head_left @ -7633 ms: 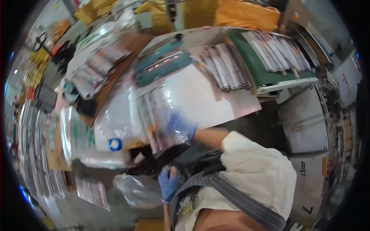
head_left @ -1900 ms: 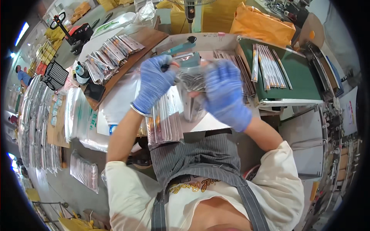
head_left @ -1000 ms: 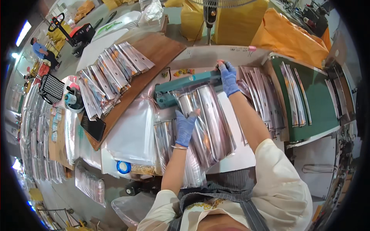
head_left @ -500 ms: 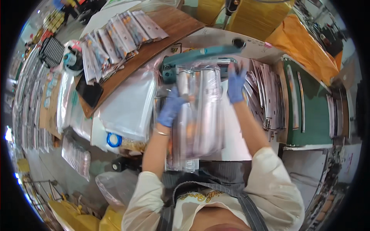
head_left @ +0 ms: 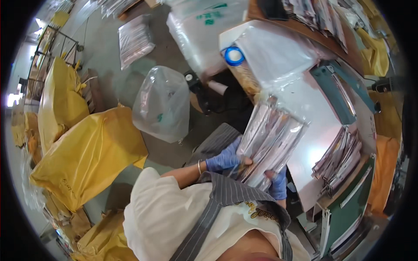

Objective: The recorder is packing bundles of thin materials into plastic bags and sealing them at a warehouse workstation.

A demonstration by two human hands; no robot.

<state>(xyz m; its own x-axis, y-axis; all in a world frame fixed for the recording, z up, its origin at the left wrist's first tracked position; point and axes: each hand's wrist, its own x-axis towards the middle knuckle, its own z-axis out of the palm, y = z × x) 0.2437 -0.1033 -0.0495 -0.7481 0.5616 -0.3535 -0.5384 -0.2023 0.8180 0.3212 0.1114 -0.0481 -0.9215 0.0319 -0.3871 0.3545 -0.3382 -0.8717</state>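
1. Head view: the clear bag of flat packs (head_left: pixel 275 138) is in front of the apron (head_left: pixel 237 188).
2. Its long way slants up and right, from the thumbs toward the table (head_left: pixel 321 112).
3. Left hand (head_left: pixel 224 159) pinches its left edge; right hand (head_left: pixel 278 183) pinches the near end.
4. Both touch it, so neither is nearer. Fingers underneath are hidden.

I have the left hand (head_left: pixel 224 158) at five o'clock, just off centre, its forearm (head_left: pixel 186 175) angled toward two. My right hand (head_left: pixel 278 185) sits at four o'clock, pointing toward twelve. Both grip, bare thumb tips uppermost.
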